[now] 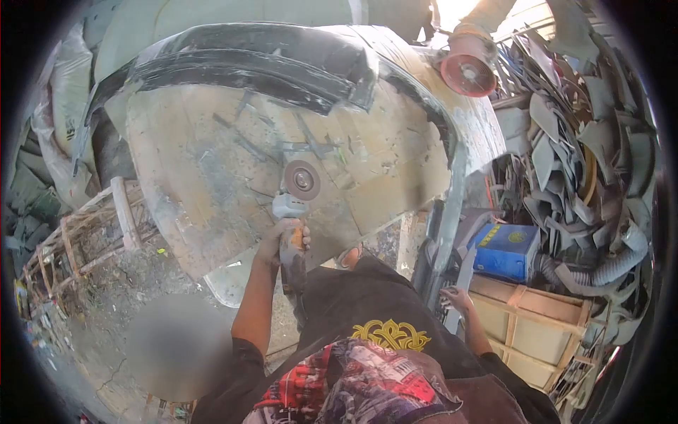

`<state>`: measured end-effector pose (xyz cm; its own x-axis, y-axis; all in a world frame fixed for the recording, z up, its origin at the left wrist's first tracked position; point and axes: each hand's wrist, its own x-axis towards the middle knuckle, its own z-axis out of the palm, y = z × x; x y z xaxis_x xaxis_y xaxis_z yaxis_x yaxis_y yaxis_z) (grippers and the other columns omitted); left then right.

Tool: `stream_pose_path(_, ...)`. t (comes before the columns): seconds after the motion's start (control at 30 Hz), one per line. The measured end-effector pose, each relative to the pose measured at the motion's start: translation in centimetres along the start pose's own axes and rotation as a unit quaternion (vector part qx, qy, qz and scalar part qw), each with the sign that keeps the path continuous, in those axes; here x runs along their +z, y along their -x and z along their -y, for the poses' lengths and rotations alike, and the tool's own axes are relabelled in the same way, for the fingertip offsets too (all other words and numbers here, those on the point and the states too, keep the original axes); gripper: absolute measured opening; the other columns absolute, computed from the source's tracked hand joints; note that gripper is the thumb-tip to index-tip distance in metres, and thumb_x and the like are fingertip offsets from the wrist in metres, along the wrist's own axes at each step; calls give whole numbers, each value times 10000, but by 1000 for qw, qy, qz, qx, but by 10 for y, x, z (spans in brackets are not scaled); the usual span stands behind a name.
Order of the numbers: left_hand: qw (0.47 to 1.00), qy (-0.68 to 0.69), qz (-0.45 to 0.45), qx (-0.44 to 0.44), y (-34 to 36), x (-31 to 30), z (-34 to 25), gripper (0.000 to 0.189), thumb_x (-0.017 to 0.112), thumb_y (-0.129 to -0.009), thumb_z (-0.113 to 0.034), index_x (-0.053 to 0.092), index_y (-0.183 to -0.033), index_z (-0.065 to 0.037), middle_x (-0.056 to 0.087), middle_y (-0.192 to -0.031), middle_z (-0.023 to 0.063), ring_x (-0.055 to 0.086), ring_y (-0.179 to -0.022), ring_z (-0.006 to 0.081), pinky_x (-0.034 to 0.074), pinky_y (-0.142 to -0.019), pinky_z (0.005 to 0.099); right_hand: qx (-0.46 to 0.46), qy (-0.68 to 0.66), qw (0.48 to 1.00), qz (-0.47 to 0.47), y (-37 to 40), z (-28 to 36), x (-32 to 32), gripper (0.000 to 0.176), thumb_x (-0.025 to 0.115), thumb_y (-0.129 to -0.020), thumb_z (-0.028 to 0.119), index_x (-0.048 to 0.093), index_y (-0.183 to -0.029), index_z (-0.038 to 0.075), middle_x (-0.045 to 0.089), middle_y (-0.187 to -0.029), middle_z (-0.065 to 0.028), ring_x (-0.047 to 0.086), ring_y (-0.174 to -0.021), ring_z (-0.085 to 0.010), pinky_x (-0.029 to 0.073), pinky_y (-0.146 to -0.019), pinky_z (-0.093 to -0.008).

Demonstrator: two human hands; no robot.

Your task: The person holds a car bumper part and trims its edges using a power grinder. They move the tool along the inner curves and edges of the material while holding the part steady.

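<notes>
My left hand point(284, 239) is wrapped round the body of an angle grinder point(291, 258) with a grey head and orange patches. Its round sanding disc point(302, 180) faces up, above a worn, dusty board point(205, 177). Lower right, my right hand point(458, 300) has its fingers curled over a long grey car trim piece point(460, 279), beside my leg. A scuffed black curved car part point(275, 67) lies across the far side of the board.
A red-rimmed fan point(468, 67) stands at the back right. Right of me are a blue box point(505, 251), a wooden crate point(526, 318), a ribbed hose point(621, 261) and piled grey car parts point(558, 141). A wooden frame point(92, 233) lies at left.
</notes>
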<state>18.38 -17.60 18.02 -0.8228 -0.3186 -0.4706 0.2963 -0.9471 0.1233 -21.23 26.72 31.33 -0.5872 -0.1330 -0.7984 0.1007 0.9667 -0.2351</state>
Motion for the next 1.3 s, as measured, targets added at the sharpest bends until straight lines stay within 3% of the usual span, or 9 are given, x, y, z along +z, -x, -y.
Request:
stream_pose_path(0.97,999,-30,-27,34,22,-24,28,374,702,-836,-305,600,-1092,-51,661,-889,93,669,-753,218,571,-676,375,-32,28,998,52,-12,4,27,379,718,-927,343,673,-1129,26,708,-998,-95,691,-835,-199,568,-725,-336)
stream_pose_path(1.1,998,-24,-34,37,31,-14,37,348,683,-865,-315,596,-1072,-48,655,-880,95,666,-754,212,569,-674,381,-44,11,998,47,-9,0,22,336,695,-947,307,673,-1149,39,714,-991,-83,695,-764,-187,568,-644,-328)
stream_pose_path(1.13,1000,-6,-2,26,31,-21,43,434,690,-859,-328,573,-1145,-23,648,-918,104,654,-784,224,562,-731,382,-51,-4,997,52,-13,3,25,325,689,-954,286,668,-1168,42,724,-1015,-85,701,-743,-178,569,-605,-329)
stream_pose_path(1.17,999,9,25,29,32,-32,45,523,697,-852,-341,550,-1218,2,641,-957,114,642,-814,235,555,-787,383,-55,42,995,72,-36,-13,20,266,675,-959,274,678,-1054,26,696,-856,-67,662,-661,-183,549,-586,-320)
stream_pose_path(1.2,996,23,87,1,19,-53,45,593,695,-864,-382,540,-1274,16,643,-988,115,646,-857,232,561,-823,389,-110,113,985,74,-28,-1,23,247,668,-962,257,672,-1024,18,691,-829,-72,662,-672,-178,549,-593,-321)
stream_pose_path(1.23,996,58,66,18,25,-47,55,571,690,-876,-379,553,-1262,18,642,-1017,114,642,-885,234,561,-822,394,-195,132,970,63,-26,-4,23,238,657,-966,259,683,-998,24,698,-839,-76,672,-689,-180,551,-594,-335)
stream_pose_path(1.27,998,0,63,28,11,-67,63,563,690,-881,-372,548,-1272,7,641,-1040,113,641,-921,235,560,-831,400,-241,154,953,103,-69,-69,3,238,657,-966,259,683,-998,24,698,-839,-76,672,-689,-180,551,-594,-335)
stream_pose_path(1.3,968,122,216,32,13,-61,65,499,695,-878,-357,577,-1222,-16,642,-1044,113,647,-930,242,559,-831,389,-181,206,960,57,-112,-87,10,303,671,-943,270,707,-1073,-1,722,-884,-109,689,-760,-185,557,-646,-371)
